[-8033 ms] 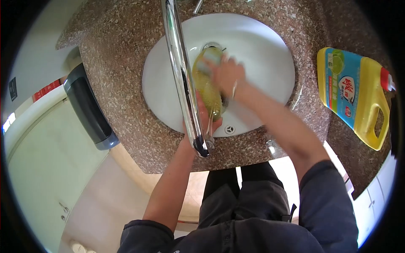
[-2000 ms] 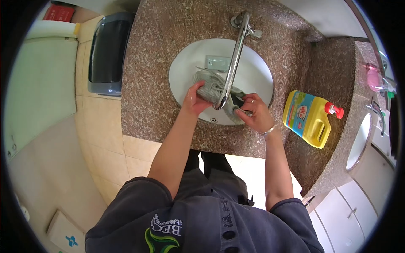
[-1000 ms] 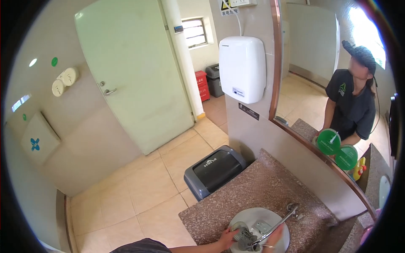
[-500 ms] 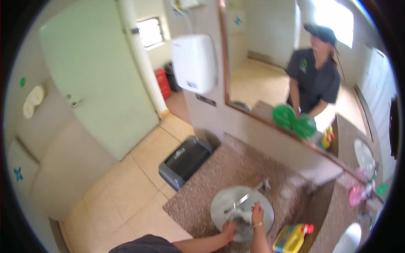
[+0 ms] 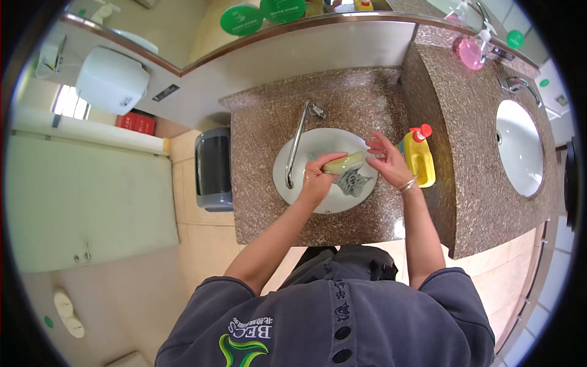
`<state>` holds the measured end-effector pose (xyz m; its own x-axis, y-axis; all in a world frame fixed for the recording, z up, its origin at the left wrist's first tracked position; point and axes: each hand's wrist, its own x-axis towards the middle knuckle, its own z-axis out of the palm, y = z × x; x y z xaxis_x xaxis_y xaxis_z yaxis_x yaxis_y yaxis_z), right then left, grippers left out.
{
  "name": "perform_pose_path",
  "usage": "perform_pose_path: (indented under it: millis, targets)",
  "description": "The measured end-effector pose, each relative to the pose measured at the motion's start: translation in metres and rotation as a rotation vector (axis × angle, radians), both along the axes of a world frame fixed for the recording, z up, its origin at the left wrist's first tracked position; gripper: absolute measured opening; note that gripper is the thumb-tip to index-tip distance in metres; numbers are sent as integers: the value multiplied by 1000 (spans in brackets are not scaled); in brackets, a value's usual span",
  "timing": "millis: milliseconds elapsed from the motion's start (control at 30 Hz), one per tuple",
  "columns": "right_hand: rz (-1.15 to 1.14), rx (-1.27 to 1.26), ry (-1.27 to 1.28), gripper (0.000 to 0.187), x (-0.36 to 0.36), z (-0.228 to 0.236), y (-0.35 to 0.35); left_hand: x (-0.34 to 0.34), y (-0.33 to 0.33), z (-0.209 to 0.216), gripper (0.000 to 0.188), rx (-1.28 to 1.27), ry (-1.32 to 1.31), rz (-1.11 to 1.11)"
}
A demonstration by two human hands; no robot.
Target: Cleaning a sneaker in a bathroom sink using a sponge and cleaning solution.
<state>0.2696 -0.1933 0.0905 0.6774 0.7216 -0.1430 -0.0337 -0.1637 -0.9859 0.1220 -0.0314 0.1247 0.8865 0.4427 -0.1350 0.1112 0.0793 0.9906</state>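
My left hand (image 5: 316,181) is closed around a pale yellow-green bar (image 5: 343,163), seemingly soap, above the white oval basin (image 5: 292,200). Below the bar is a crumpled wet grey cloth (image 5: 353,183) with a darker pattern; whether my fingers touch it is hidden. My right hand (image 5: 389,164) is open over the basin's right rim, fingers spread, close to the bar's tip but apart from it. A bracelet circles that wrist. The long curved faucet (image 5: 296,142) reaches over the basin's left side.
A yellow jug with a red cap (image 5: 418,158) stands right of the basin, against the raised counter (image 5: 449,110). That counter bears a second basin (image 5: 520,147) and a pink soap bottle (image 5: 472,52). A dark bin (image 5: 213,168) stands left; a mirror (image 5: 183,37) hangs behind.
My view has swung down and right. The hands, both low in the basin before, are raised and farther apart; the yellow-green bar now shows in my left hand.
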Motion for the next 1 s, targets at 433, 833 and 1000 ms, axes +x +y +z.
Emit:
perform_pose_path:
  millis: [433, 833, 1000]
  targets:
    - [509, 35, -585, 111, -10, 138, 29, 17, 81, 141, 21, -69, -484, -602]
    - [326, -179, -667, 88, -62, 199, 67, -27, 120, 99, 41, -641, -529, -293]
    - [157, -287, -1022, 84, -68, 190, 72, -58, 104, 41, 32, -613, 22, 241]
